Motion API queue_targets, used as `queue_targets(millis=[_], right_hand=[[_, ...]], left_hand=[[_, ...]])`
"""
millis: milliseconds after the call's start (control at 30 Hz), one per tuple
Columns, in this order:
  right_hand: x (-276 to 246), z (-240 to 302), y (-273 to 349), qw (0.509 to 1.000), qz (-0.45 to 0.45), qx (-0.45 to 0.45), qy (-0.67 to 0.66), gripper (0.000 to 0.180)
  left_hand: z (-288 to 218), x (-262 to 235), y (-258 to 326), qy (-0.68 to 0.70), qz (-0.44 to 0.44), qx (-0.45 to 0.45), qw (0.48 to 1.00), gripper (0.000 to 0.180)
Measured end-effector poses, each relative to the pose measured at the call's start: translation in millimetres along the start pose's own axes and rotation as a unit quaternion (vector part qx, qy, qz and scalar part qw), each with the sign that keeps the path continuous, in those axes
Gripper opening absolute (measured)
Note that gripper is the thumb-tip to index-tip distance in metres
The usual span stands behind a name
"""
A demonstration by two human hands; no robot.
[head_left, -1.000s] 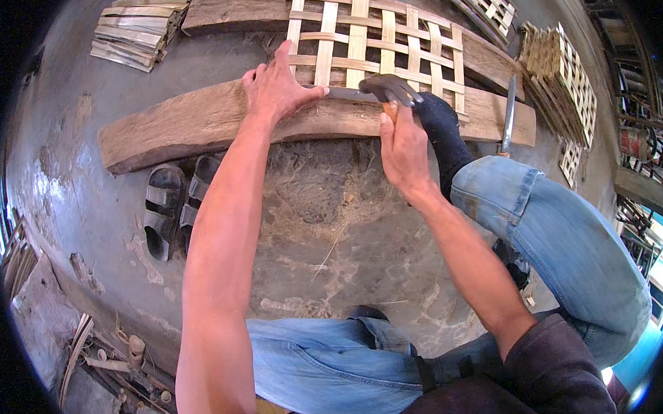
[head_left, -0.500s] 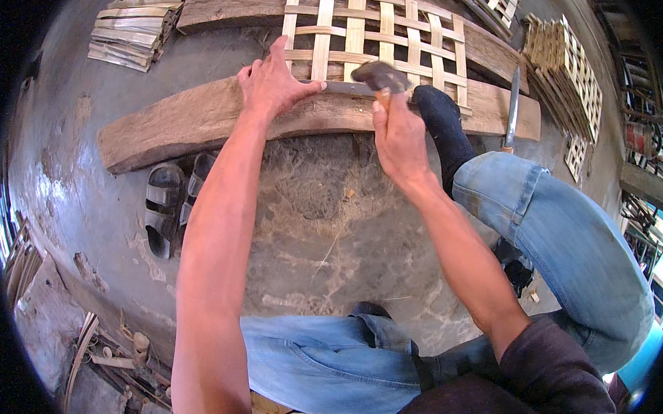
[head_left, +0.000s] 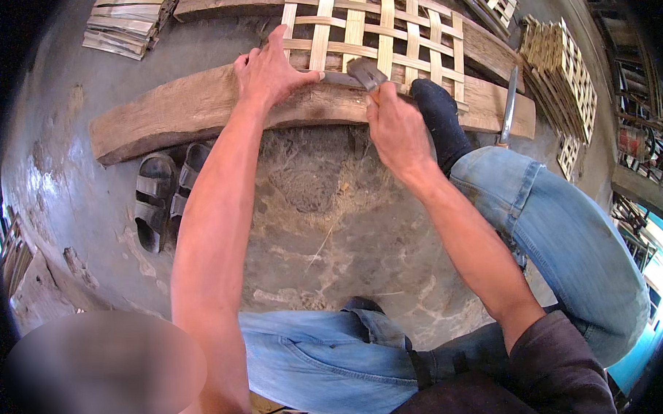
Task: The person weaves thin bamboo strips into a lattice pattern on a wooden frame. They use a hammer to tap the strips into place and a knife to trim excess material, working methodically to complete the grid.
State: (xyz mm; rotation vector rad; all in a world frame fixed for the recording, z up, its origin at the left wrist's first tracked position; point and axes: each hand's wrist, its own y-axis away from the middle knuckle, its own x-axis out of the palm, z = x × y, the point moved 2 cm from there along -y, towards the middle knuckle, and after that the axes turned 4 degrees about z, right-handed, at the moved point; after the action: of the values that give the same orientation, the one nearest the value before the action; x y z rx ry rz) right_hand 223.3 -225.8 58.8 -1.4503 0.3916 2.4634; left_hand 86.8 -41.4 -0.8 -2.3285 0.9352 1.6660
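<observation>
— While pinned at its near edge, bamboo lattice (head_left: 384, 30): where lodged, and at which step?

— Laid across two rough planks, near edge on the front plank (head_left: 182, 110), just ahead of a black-socked foot (head_left: 441, 115). Judged mid-fastening: hammer (head_left: 365, 72) head poised at the lattice's lower edge, close beside the thumb.

— Hands?

— Left hand (head_left: 268, 70): opened flat, fingers spread, gripping nothing, pressing down where strip meets plank. Right hand (head_left: 396, 128): closed round the hammer's handle, head tilted toward the weave.

— Next move, requirements?

— Judged: a short, square tap; left thumb kept clear of the head; steady downward pressure, to stop thin strips from springing or splitting.

— Materials?

— Lattice: pale, flat, split strips in open square weave. Planks: weathered, grey-brown, bowed, edges ragged. Hammer: dull metal head, wooden handle mostly hidden in the fist. Floor (head_left: 332, 229): cracked concrete, stained, littered with fibres.

— Surroundings?

— Dark sandals (head_left: 167, 191) below the plank, at left. Bundle of loose strips (head_left: 124, 21), far left. Stack of finished lattices (head_left: 560, 75), far right. Long blade (head_left: 508, 106), propped beside the plank's right end.
</observation>
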Motion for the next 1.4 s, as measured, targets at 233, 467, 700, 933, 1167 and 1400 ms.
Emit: queue_targets(millis=[233,467,700,933,1167,1400], right_hand=[[-4.0,13.2,-7.2,0.999,0.006,-0.048,-0.012,0.021],[7.4,-1.8,6.9,0.998,-0.026,-0.024,-0.052,0.019],[6.7,4.1,4.9,0.998,-0.027,-0.004,-0.053,0.020],[-1.0,12.4,8.2,0.990,-0.100,-0.012,-0.098,0.022],[1.3,5.0,16.3,0.973,-0.148,0.061,-0.169,0.021],[9.1,8.0,18.7,0.957,-0.177,0.103,-0.207,0.024]], left_hand=[[7.9,2.4,1.5,0.000,-0.015,0.000,1.000,0.117],[4.9,2.6,2.4,-0.008,-0.018,0.003,1.000,0.117],[7.7,6.0,3.6,-0.006,-0.035,0.009,0.999,0.118],[7.1,0.6,3.6,-0.016,0.002,-0.008,1.000,0.117],[4.1,2.9,3.6,-0.023,0.013,-0.008,1.000,0.118],[7.3,0.8,3.1,-0.012,-0.003,-0.013,1.000,0.116]])
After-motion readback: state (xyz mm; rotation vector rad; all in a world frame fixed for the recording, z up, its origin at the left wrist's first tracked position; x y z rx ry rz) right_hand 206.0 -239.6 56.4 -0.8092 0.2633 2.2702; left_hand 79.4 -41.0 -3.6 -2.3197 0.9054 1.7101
